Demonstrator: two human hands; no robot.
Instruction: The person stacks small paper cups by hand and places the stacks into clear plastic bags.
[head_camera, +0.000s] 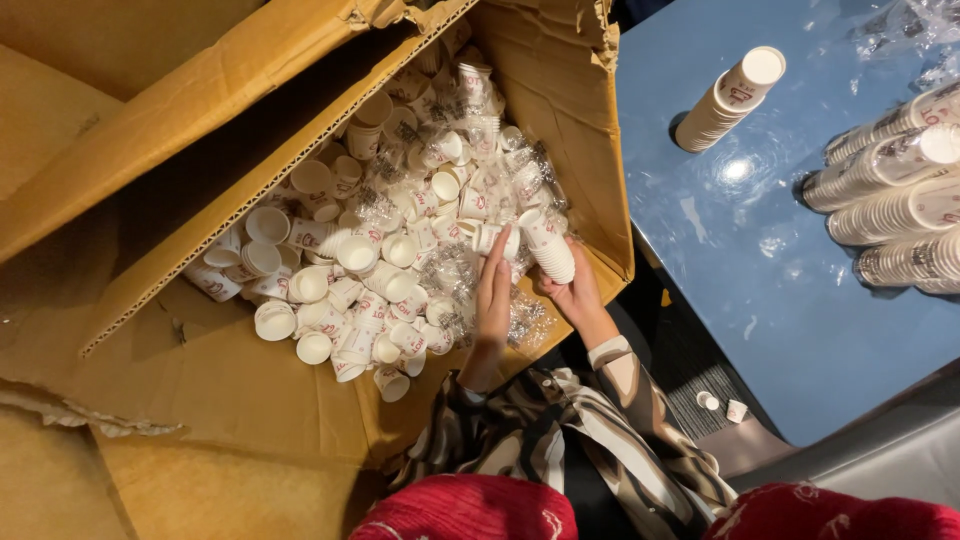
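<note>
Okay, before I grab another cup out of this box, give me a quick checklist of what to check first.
1. Right hand has a firm hold on the short stack of cups: ok.
2. Left hand is free to pick: ok, fingers extended over the loose cups.
3. Loose cups within reach in the cardboard box: ok.
4. Plastic wrap clear of the cups: not ok, it is mixed in.
5. Room on the blue table for another stack: ok.
6. Cups clean inside: cannot tell.
</note>
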